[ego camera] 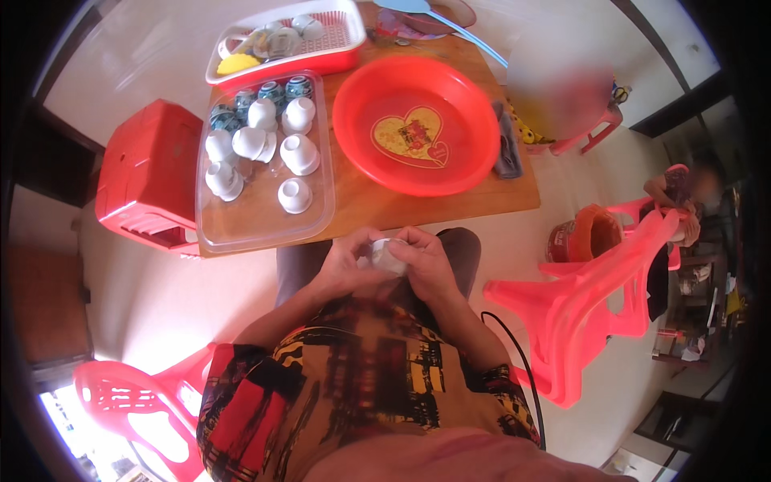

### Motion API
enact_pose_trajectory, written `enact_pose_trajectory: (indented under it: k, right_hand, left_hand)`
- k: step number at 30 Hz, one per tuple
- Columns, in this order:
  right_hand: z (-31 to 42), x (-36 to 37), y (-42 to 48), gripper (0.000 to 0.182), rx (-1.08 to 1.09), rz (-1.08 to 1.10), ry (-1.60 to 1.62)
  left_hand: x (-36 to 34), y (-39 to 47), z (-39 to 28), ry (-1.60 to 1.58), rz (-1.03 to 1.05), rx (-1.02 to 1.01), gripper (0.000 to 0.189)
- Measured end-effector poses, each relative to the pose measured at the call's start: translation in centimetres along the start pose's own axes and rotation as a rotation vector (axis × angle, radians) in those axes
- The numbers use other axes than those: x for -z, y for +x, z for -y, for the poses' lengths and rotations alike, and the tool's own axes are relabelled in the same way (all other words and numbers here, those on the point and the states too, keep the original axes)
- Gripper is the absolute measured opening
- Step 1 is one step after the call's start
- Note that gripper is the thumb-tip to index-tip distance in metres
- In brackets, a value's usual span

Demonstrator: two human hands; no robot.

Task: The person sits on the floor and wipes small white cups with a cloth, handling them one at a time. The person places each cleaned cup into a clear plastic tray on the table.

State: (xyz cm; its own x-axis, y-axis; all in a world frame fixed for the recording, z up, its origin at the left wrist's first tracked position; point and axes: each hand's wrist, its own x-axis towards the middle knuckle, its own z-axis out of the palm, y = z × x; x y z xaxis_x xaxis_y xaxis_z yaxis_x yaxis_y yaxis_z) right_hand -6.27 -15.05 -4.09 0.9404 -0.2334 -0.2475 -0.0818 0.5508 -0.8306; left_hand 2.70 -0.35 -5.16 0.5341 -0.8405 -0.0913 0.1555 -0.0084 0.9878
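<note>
Above my lap, just short of the table's near edge, both hands hold a small white cup point(387, 258). My left hand point(348, 265) curls around one side of it, and my right hand point(426, 264) has its thumb against the other side. Fingers cover much of the cup. On the wooden table point(373, 218), a clear plastic tray point(265, 238) carries several upturned white cups point(295, 196) and several blue-patterned cups point(272, 91). Beside the tray stands a red plastic basin point(355, 162) with a gold heart print on its bottom.
Behind the tray, a white-and-red basket point(352, 36) holds glassware and a yellow sponge point(238, 63). A grey cloth point(509, 144) lies right of the basin. Red stools point(144, 169) and pink chairs point(578, 301) surround me. A bucket point(563, 241) and a seated person point(677, 187) are at right.
</note>
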Motion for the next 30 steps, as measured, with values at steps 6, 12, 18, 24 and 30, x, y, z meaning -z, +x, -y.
enact_pose_trajectory:
  k: [6, 12, 18, 24, 30]
  right_hand:
    - [0.4, 0.6, 0.0, 0.012, -0.011, 0.083, 0.036]
    - [1.0, 0.3, -0.2, 0.013, -0.001, 0.195, 0.211]
    - [1.8, 0.1, -0.6, 0.022, 0.056, 0.234, 0.012]
    - [1.5, 0.1, -0.8, 0.025, 0.062, 0.118, -0.055]
    - [1.9, -1.0, -1.3, 0.019, 0.114, -0.030, -0.107]
  left_hand:
    - [0.0, -0.1, -0.4, -0.134, 0.041, -0.028, 0.049]
    - [0.7, 0.0, -0.2, -0.524, 0.093, -0.060, 0.049]
    - [0.9, 0.4, -0.4, -0.690, 0.120, -0.104, 0.048]
    - [0.3, 0.6, -0.9, -0.609, 0.098, -0.118, 0.048]
    - [-0.5, 0.4, -1.8, -0.286, 0.095, -0.077, 0.047]
